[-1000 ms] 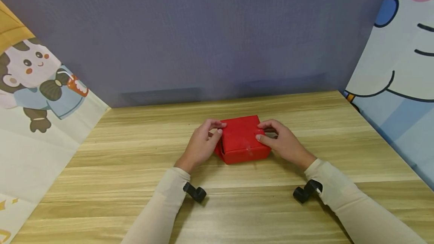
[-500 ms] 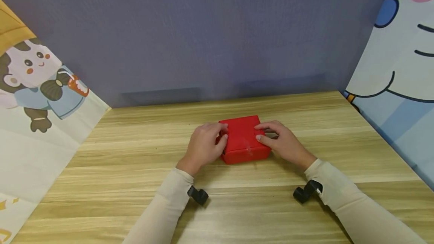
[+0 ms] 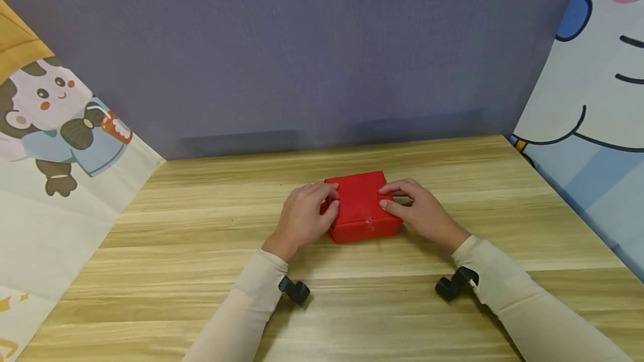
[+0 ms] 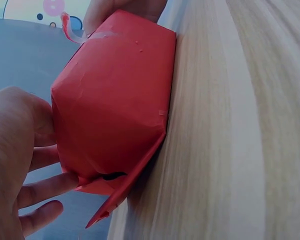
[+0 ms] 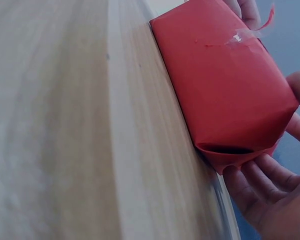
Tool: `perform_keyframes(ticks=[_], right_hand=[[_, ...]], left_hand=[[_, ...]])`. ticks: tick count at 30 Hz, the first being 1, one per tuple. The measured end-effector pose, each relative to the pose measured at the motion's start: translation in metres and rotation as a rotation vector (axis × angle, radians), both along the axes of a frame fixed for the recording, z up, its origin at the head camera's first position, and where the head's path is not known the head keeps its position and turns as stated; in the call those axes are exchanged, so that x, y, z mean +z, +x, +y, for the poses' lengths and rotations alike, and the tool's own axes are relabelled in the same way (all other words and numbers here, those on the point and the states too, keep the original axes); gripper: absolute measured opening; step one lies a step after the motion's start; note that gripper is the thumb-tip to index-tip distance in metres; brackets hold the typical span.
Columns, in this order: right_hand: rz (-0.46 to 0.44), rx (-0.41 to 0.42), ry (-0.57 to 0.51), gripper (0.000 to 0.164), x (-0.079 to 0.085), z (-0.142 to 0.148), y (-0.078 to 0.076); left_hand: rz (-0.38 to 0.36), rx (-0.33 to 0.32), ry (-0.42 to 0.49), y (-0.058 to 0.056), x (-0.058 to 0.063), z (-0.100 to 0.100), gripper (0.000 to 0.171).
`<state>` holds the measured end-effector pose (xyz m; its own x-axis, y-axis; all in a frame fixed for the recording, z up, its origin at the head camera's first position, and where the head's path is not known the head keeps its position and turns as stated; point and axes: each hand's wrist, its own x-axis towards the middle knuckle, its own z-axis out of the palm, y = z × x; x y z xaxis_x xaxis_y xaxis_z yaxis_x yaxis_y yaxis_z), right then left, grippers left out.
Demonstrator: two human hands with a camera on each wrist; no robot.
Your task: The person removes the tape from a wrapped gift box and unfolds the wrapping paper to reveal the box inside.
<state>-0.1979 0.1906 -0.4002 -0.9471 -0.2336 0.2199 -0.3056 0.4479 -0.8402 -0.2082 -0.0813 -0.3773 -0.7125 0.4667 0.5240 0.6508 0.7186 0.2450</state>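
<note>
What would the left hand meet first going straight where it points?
The red wrapped box; the left hand seems to touch its left end, though depth there is hard to judge.

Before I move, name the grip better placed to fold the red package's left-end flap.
Probably the left grip: it touches that end of the package, near the protruding flap; the right grip is at the opposite end.

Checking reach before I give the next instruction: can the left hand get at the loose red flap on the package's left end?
Probably yes: the left hand is at that end of the red package, its fingers close to the loose red flap, with nothing visible between them.
</note>
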Motion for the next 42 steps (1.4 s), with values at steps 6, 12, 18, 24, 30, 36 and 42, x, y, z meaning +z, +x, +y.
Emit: perform_keyframes(ticks=[6, 12, 18, 24, 30, 36, 42], right_hand=[[0.016, 0.006, -0.006, 0.027, -0.0009, 0.0002, -0.0001], [0.014, 0.011, -0.001, 0.032, -0.0013, 0.0007, 0.0010], [-0.002, -0.004, 0.003, 0.033, -0.0010, 0.0019, 0.0014], [0.002, 0.007, -0.016, 0.030, 0.0003, 0.0026, 0.0009], [0.001, 0.014, -0.021, 0.026, 0.0024, 0.0022, 0.0008], [-0.004, 0.011, -0.024, 0.023, 0.0046, 0.0010, 0.0012], [0.005, 0.017, -0.020, 0.020, 0.0051, 0.0016, 0.0006]], left_hand=[[-0.023, 0.000, 0.004, -0.0011, -0.0010, 0.0001, 0.007], [-0.032, -0.004, 0.010, -0.0007, -0.0013, 0.0006, 0.007], [-0.038, -0.003, 0.019, 0.0002, -0.0019, 0.0018, 0.006], [-0.035, 0.000, 0.022, 0.0004, -0.0020, 0.0012, 0.005], [-0.040, 0.004, 0.030, 0.0007, -0.0021, 0.0001, 0.005], [-0.041, 0.004, 0.037, 0.0013, -0.0017, -0.0002, 0.005], [-0.035, 0.003, 0.037, 0.0009, -0.0017, -0.0001, 0.004]])
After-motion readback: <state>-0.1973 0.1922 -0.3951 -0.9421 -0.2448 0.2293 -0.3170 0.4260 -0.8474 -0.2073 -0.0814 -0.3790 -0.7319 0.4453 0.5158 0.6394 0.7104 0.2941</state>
